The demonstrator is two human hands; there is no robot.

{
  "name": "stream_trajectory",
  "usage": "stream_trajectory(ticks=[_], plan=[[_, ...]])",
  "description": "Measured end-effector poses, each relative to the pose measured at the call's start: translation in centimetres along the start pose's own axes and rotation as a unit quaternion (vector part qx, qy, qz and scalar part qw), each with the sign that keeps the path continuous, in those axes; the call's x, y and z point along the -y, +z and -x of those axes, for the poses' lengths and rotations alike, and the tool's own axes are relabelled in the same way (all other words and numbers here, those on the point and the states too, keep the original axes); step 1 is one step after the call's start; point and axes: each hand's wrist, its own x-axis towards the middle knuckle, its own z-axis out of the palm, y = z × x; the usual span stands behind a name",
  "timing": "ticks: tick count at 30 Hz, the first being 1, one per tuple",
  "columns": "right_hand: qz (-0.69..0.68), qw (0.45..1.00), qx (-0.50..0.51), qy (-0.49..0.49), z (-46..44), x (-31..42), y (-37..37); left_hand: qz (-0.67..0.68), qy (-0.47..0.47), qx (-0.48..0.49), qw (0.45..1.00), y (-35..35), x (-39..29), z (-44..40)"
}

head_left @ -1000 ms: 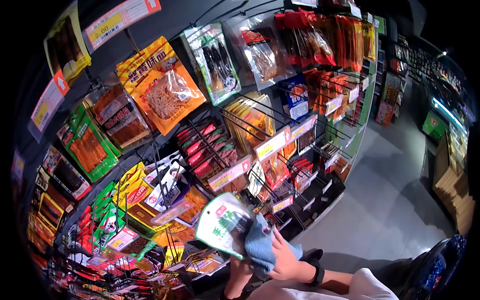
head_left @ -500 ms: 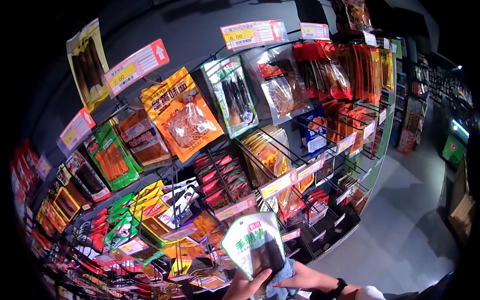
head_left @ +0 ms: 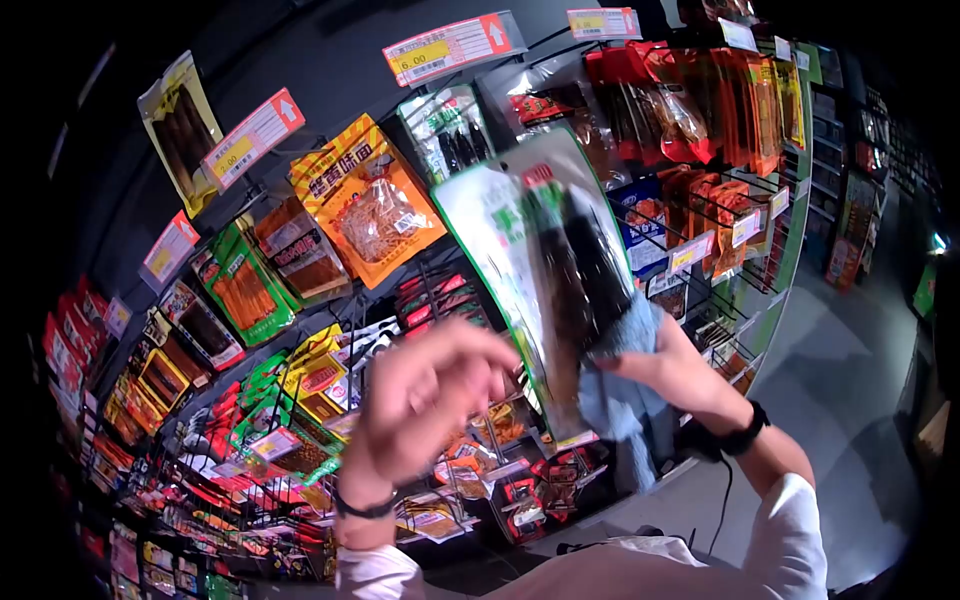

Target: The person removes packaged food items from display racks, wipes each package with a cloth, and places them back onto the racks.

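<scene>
From afar I'm watching the right hand (head_left: pixel 688 372) pinching blue cloth (head_left: pixel 622 400) and green-edged snack packet (head_left: pixel 545 285); the left hand (head_left: pixel 425 395) is hovering, loosely curled; steadying would call for closing it.

Glare streaks the white-and-green glossy plastic packet (head_left: pixel 548 285); left of it, the bare left hand (head_left: pixel 425 398) blurs; around it, dim fisheye edges curve into black.

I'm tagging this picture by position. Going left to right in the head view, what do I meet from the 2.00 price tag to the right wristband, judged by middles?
2.00 price tag → left hand → held pack → blue cloth → right hand → right wristband.
</scene>
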Motion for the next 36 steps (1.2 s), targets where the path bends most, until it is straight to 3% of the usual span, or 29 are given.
stream_trajectory(ticks=[3, 5, 7, 9, 11, 13, 17, 20, 27, 29, 36], plan=[[0.015, 0.999, -0.021, -0.037, -2.3, 2.0, -0.2, -0.115, 0.082, -0.057, 0.988, -1.4, -2.8, -5.5], [-0.017, 1.0, -0.011, -0.021, -3.3, 2.9, -0.9, -0.282, 0.138, -0.096, 0.944, -2.9, -3.9, -9.1], [0.001, 1.0, -0.008, -0.019, -3.8, 3.7, -1.5, -0.367, 0.193, -0.141, 0.899, -3.5, -3.7, -12.0], [-0.002, 1.0, -0.016, -0.025, -4.4, 4.0, -2.2, -0.411, 0.176, -0.142, 0.883, -4.0, -3.3, -13.1], [-0.002, 1.0, -0.014, -0.028, -4.9, 3.9, -3.1, -0.603, 0.244, -0.147, 0.745, -4.5, -2.5, -14.0], [0.02, 0.998, -0.022, -0.05, -5.1, 4.0, -3.7, -0.607, 0.193, -0.126, 0.761, -3.8, -3.2, -13.5], [0.018, 0.995, -0.007, -0.102, -5.7, 3.8, -3.8, -0.635, 0.35, -0.203, 0.658, -4.9, -3.7, -13.9], [-0.016, 0.994, -0.009, -0.106, -6.3, 4.1, -2.7, -0.607, 0.339, -0.221, 0.684, -4.9, -4.4, -14.4], [-0.019, 0.991, 0.014, -0.134, -7.7, 3.5, -1.5, -0.649, 0.342, -0.226, 0.641, -4.2, -3.6, -14.8], [-0.006, 0.991, -0.004, -0.136, -7.5, 3.6, -1.2, -0.688, 0.351, -0.225, 0.594, -4.2, -3.1, -14.8], [-0.05, 0.984, -0.042, -0.166, -8.1, 3.2, -1.3, -0.716, 0.329, -0.219, 0.575, -4.1, -2.2, -14.7]])
